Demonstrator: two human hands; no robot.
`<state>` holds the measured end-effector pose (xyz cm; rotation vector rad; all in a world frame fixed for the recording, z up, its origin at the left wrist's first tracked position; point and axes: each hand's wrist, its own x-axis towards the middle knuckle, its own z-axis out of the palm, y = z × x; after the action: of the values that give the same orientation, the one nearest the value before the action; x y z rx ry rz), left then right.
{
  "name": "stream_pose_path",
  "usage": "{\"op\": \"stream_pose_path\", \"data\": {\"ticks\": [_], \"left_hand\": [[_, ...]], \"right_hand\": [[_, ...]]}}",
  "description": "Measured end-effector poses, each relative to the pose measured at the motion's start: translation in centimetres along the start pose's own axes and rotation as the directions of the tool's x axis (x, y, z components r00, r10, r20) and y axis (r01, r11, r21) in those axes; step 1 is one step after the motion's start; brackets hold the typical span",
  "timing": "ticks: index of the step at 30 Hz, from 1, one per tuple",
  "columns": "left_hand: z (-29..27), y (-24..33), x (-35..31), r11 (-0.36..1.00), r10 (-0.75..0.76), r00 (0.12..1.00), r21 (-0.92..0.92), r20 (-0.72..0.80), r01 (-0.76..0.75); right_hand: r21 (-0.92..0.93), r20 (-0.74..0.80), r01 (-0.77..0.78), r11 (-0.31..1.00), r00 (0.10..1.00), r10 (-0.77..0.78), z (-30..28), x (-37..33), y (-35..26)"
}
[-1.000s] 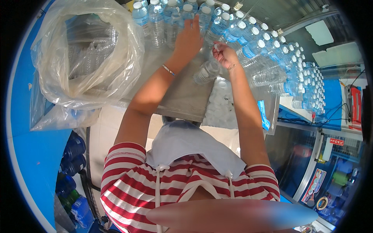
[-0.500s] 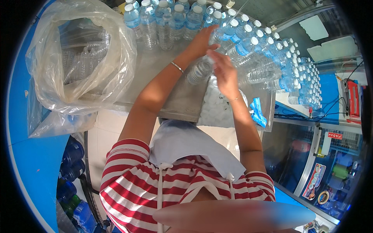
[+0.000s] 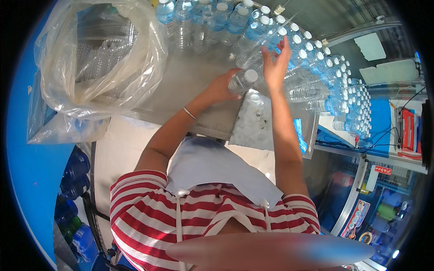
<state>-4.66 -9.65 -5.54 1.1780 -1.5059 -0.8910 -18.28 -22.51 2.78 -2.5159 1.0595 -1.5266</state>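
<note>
My left hand (image 3: 220, 88) is wrapped round a clear plastic bottle (image 3: 242, 82) with a white cap and no blue label that I can see. It holds the bottle tilted over the steel table, near a tray of white caps (image 3: 253, 119). Higher up and to the right, my right hand (image 3: 276, 63) is raised with thumb and fingers apart, and nothing shows in its grasp. Just beyond it stand rows of capped water bottles (image 3: 238, 20) with blue labels. Several clear bottles (image 3: 307, 92) lie on their sides to the right of my right wrist.
A large clear plastic bag (image 3: 151, 67) with empty bottles in it stands open at the left of the steel table (image 3: 181, 81). Blue label film (image 3: 298, 133) lies beside the cap tray. More capped bottles (image 3: 361, 104) crowd the right side. Large blue jugs (image 3: 77, 165) sit low at left.
My left hand has come down and left from the standing bottles and now grips a capped bottle. My right hand has moved up and right, with its fingers spread.
</note>
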Motion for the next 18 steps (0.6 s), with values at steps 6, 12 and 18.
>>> {"op": "stream_pose_path", "data": {"ticks": [6, 12, 18], "left_hand": [[0.3, -2.8, -2.5, 0.945, -0.055, 0.907, 0.272, -0.417, 0.182], [-7.4, -4.7, -3.3, 0.928, -0.032, 0.768, 0.266, -0.639, 0.261], [-9.4, -3.6, -3.5, 0.904, 0.019, 0.735, 0.325, -0.678, 0.277]], "right_hand": [[0.101, 0.41, -0.321, 0.942, 0.876, 0.255, 1.6, 2.1, 2.3], [0.067, 0.392, -0.199, 0.978, 0.907, 0.157, 0.8, 1.7, 2.2], [0.032, 0.4, -0.185, 0.982, 0.903, 0.157, 1.4, 1.7, 2.3]]}}
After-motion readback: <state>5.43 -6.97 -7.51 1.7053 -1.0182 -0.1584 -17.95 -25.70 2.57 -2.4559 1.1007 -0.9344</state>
